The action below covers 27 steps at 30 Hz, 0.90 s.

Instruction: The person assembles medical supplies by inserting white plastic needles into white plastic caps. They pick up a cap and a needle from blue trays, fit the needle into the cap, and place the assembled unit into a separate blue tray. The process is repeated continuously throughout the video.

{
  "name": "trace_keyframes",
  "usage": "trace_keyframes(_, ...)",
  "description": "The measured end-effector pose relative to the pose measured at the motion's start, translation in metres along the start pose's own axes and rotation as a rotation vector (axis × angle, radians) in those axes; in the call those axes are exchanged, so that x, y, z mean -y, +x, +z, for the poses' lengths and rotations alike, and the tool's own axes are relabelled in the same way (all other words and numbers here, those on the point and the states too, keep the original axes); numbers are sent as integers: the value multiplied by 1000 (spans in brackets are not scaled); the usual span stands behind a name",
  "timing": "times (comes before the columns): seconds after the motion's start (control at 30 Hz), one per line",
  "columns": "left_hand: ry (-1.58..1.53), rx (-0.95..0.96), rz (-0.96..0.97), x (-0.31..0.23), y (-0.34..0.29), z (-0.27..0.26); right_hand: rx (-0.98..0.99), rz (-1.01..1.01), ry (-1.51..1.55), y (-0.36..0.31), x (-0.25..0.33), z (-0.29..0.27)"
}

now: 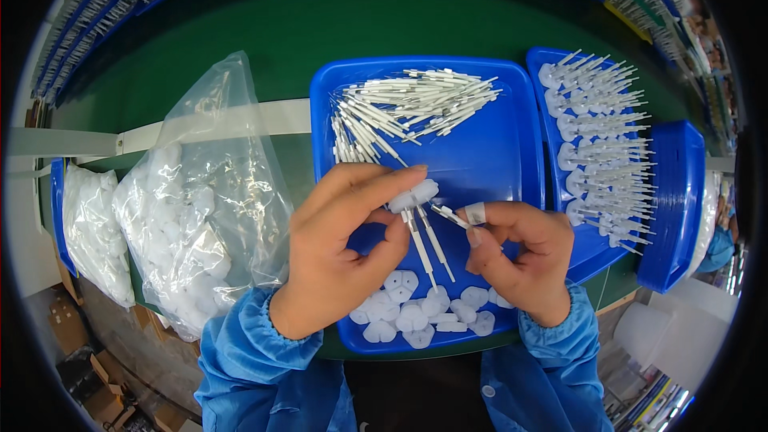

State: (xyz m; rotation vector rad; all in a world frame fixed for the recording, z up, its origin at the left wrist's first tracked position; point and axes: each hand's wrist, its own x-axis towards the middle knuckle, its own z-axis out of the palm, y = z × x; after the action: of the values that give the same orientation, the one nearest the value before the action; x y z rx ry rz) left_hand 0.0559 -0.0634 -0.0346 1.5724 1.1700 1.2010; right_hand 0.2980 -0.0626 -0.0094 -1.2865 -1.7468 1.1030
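My left hand [342,240] pinches a translucent white plastic piece [416,196] above the blue tray [524,128]. Two thin white rods with metal ends hang down from that piece. Close to its right side, my right hand [520,252] grips another white rod [452,216] between thumb and fingers, its metal tip pointing at the piece; whether they touch I cannot tell. A white wrap circles one right fingertip. Beneath my hands, several loose white plastic pieces [412,318] lie at the tray's near end. A heap of white rods [432,100] fills its far end.
A second blue tray [588,252] at the right holds rows of white pieces with rods fitted. Beside it are stacked blue trays [676,208]. Clear bags of white pieces [184,232] stand at the left. Racks of rods [120,0] line the far edge of the green table [272,24].
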Motion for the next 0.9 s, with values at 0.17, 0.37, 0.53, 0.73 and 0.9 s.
trace_keyframes(0.17,95,31,25,-1,-1,-1,-45,-62,-80,-3,0,9)
trace_keyframes(0.37,86,61,90,1,0,2,-36,-290,-335,10,-6,8)
trace_keyframes(0.53,178,138,128,2,2,3,-18,-44,-153,3,-8,16)
trace_keyframes(0.73,335,117,174,-4,-3,9,-115,-315,-438,9,-10,17)
trace_keyframes(0.9,353,71,190,-3,-6,14,-116,-352,-547,10,-3,16)
